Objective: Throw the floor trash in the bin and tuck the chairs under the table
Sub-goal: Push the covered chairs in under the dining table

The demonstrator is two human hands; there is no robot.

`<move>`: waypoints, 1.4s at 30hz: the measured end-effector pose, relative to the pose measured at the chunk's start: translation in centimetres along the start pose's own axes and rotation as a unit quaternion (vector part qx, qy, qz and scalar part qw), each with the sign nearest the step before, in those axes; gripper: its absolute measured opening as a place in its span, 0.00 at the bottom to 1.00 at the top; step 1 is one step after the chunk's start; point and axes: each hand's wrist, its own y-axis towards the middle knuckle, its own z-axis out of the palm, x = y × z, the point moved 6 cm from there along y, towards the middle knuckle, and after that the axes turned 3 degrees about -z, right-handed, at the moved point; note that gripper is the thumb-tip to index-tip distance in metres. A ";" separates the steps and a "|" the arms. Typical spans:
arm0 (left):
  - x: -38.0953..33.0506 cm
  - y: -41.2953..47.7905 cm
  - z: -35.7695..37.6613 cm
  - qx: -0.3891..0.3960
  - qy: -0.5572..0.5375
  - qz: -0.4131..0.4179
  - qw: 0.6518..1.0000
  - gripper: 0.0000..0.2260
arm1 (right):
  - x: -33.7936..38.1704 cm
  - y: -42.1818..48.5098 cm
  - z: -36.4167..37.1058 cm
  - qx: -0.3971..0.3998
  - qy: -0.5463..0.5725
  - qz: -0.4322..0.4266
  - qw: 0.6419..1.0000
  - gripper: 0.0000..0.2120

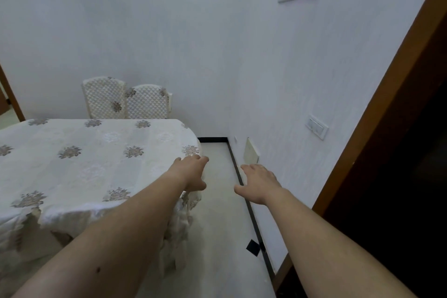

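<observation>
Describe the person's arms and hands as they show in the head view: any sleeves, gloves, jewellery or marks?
Both forearms are bare as far as the frame shows: no sleeves in view. The left hand and right hand wear no gloves, and no rings, watch or bracelet are visible. The one marking is a small dark spot on the left forearm, near the bottom of the picture.

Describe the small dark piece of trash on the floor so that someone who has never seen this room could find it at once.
Start at the table under its white flowered cloth, then look right to the strip of pale floor between it and the wall. Follow the dark skirting toward the camera: the piece of trash lies beside it, below the right hand. It is the only flat black square on the floor.
</observation>
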 end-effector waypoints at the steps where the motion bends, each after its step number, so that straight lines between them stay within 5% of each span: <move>1: -0.7 0.7 0.2 0.002 0.000 0.002 1.000 0.35 | -0.8 0.3 -0.1 0.002 -0.002 -0.001 1.000 0.37; 19: -4.6 19.0 -0.1 -0.007 0.001 0.020 1.000 0.32 | -10.9 14.1 -2.5 0.015 0.000 0.023 1.000 0.35; 42: 5.6 45.2 -3.3 0.007 -0.021 -0.043 0.999 0.34 | -12.3 45.5 -5.1 0.040 0.023 -0.045 0.998 0.39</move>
